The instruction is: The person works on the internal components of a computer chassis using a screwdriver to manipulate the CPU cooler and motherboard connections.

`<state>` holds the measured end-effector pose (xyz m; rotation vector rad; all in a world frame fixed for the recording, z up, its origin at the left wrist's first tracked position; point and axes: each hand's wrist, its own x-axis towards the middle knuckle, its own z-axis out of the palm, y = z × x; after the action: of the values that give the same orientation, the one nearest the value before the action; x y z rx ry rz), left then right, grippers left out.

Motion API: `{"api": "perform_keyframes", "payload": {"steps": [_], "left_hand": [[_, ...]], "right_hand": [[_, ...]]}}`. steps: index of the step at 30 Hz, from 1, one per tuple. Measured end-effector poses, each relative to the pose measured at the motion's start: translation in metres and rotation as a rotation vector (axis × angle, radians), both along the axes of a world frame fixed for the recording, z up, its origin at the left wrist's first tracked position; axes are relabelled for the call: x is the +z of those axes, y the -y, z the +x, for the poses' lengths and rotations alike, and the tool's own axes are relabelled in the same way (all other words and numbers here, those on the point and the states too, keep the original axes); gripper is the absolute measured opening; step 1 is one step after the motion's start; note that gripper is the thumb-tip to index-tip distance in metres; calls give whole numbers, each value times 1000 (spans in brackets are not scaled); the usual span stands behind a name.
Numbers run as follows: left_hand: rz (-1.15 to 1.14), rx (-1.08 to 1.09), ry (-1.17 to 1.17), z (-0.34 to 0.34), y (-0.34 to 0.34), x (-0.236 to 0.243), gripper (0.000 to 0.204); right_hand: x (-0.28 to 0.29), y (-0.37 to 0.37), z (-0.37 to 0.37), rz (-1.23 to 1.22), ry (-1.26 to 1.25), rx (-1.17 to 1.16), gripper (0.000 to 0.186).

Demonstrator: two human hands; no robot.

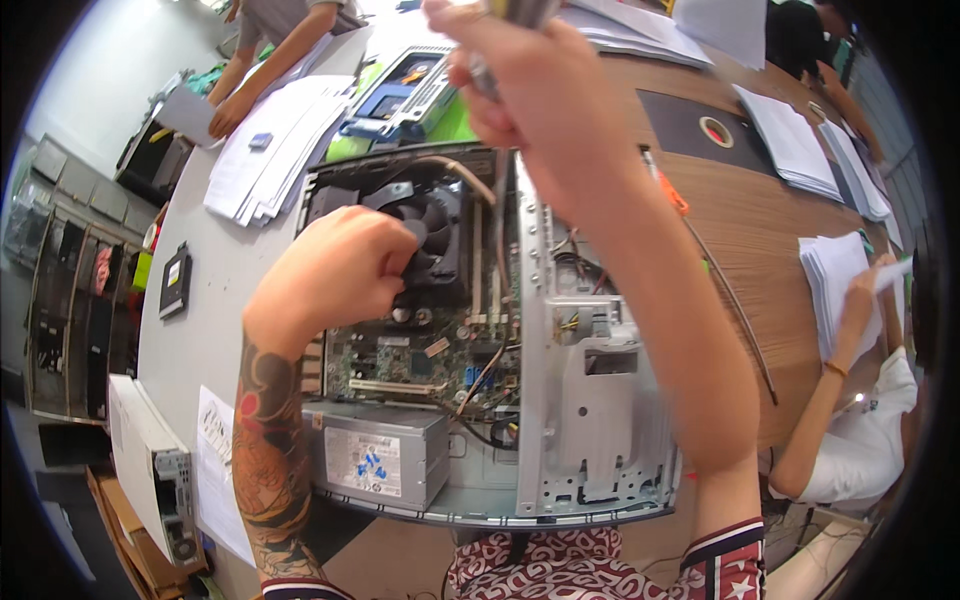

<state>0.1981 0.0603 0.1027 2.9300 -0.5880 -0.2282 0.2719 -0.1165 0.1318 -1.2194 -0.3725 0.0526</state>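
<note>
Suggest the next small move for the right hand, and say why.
Perhaps lower the right hand toward the fan: it is raised, gripping a blurred metallic object, while the left hand is curled beside the fan.

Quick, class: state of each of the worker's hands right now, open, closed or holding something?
Left hand: fingers curled, at the cooling fan; whether it grips anything cannot be told.
Right hand: closed around a grey metallic object.
</note>
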Motion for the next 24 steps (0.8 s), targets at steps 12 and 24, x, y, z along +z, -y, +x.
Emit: {"api": "perform_keyframes", "payload": {"steps": [12, 24], "left_hand": [[-335, -44, 176, 5, -2, -8, 44], [56, -47, 34, 17, 18, -20, 108]], "right_hand": [[-2, -1, 5, 60, 74, 40, 28], [-9, -11, 23, 101, 136, -72, 22]]}}
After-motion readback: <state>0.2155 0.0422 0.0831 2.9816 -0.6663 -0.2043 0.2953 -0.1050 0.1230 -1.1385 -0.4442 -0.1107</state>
